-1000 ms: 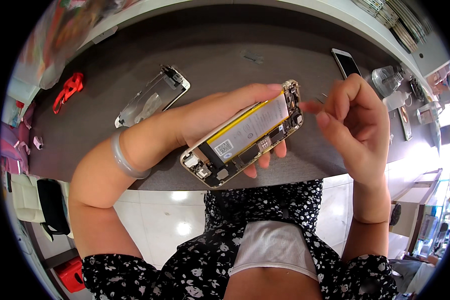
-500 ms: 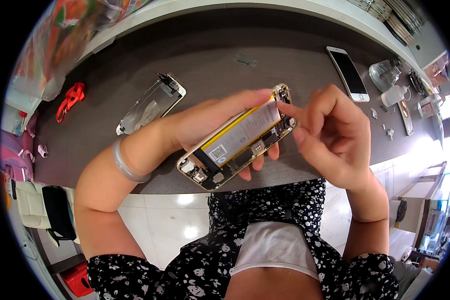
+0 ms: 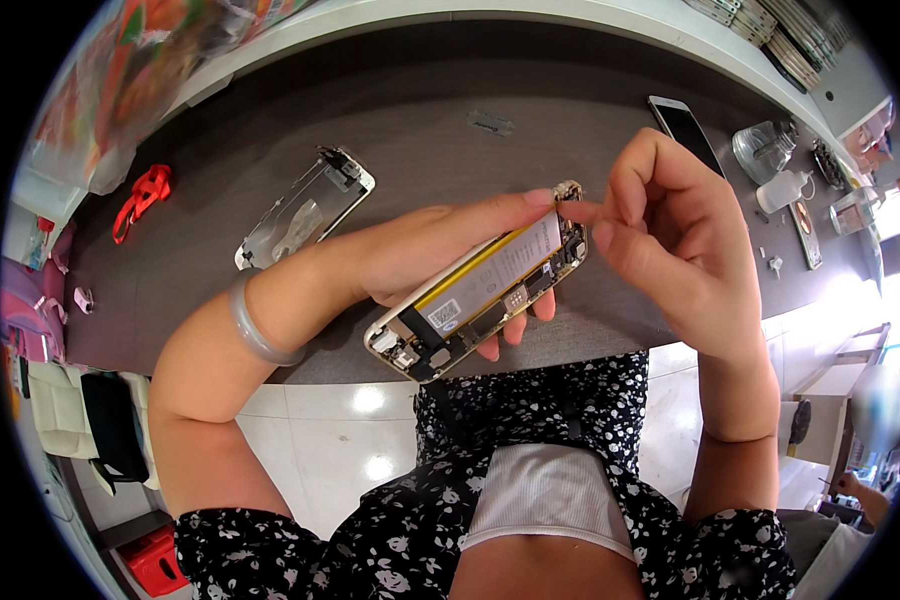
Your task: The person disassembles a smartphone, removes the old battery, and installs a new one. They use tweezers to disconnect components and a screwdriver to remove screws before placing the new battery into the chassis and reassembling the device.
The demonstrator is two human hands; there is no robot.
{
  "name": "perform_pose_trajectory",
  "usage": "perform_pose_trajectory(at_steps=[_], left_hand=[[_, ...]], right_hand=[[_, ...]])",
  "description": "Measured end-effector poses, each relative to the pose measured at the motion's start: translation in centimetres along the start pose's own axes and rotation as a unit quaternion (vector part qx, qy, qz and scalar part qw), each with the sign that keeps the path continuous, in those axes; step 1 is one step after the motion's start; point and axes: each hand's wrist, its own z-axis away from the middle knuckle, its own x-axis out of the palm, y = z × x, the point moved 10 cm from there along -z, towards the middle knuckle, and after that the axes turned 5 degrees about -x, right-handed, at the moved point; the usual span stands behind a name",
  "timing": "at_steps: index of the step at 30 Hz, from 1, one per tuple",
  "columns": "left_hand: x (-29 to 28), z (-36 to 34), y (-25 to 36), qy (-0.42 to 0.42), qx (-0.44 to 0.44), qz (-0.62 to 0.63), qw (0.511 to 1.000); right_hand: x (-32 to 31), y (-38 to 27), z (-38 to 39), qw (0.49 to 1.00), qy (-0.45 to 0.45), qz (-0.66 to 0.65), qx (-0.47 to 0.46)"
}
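Fingertip work at the opened phone (image 3: 480,298): my left hand (image 3: 420,250) grips it, right hand (image 3: 660,235) pinches a tiny part at its top, needing delicate lifting.

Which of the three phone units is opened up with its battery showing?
The opened phone held in the left hand, insides and battery exposed. The detached screen panel lies on the desk; the dark-screened phone lies closed, far right.

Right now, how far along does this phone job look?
Done: the screen panel is off and lies on the grey table. In hand: the left hand holds the opened phone body with its battery showing, while the right hand pinches at a small part at its top end. Left: the battery and boards are in place, so it looks about midway.
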Motion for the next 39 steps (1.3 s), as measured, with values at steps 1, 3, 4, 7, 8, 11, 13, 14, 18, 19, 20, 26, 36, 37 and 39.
perform_pose_trajectory(at_steps=[1,3,4,7,8,11,13,14,18,19,20,26,36,37,39], left_hand=[[0.1,0.0,0.0,-0.006,0.003,0.000,1.000],[0.0,0.1,0.0,-0.001,-0.002,-0.001,1.000],[0.0,0.1,0.0,0.001,-0.004,-0.001,1.000],[0.2,0.1,0.1,-0.007,-0.006,-0.015,1.000],[0.2,0.1,0.1,-0.009,-0.006,-0.013,1.000],[0.1,0.2,0.0,-0.009,-0.008,-0.002,1.000],[0.0,0.1,0.0,-0.001,-0.012,0.011,1.000],[0.0,0.1,-0.1,-0.001,-0.011,0.013,1.000],[-0.1,0.0,-0.1,0.003,-0.003,0.007,1.000],[-0.1,0.0,0.0,0.004,0.000,0.002,1.000],[-0.1,-0.1,0.0,0.007,-0.009,0.032,0.999],[-0.2,-0.1,-0.2,-0.071,0.013,0.134,0.988],[-0.5,0.0,-0.6,-0.035,-0.009,0.113,0.993],[-0.6,0.0,-0.5,-0.030,-0.007,0.102,0.994],[-0.6,0.1,-0.3,-0.023,0.004,0.082,0.996]], right_hand=[[-0.2,0.2,-0.1,1.000,0.002,0.010,-0.001],[-0.3,0.4,-0.2,1.000,0.006,0.009,0.005],[-0.4,0.4,-0.2,1.000,0.008,0.009,0.008],[-0.6,0.6,-0.3,1.000,0.012,0.013,-0.003],[-0.6,0.6,-0.3,1.000,0.013,0.012,-0.005],[-0.4,0.5,-0.3,1.000,0.018,0.015,-0.012],[-0.3,0.1,-0.1,0.999,0.020,0.027,-0.017],[-0.3,-0.1,0.1,0.999,0.024,0.027,-0.036],[-1.9,-0.4,1.8,0.993,0.072,0.013,-0.090],[-2.7,-0.5,2.5,0.991,0.091,0.007,-0.098],[-3.9,-0.2,3.3,0.990,0.118,0.013,-0.075],[-11.4,3.6,9.2,0.958,0.266,-0.109,-0.019],[-13.7,-0.2,10.5,0.847,0.204,0.485,-0.078],[-13.6,-0.2,9.9,0.830,0.178,0.525,-0.068],[-13.3,0.0,8.4,0.826,0.152,0.538,-0.065]])
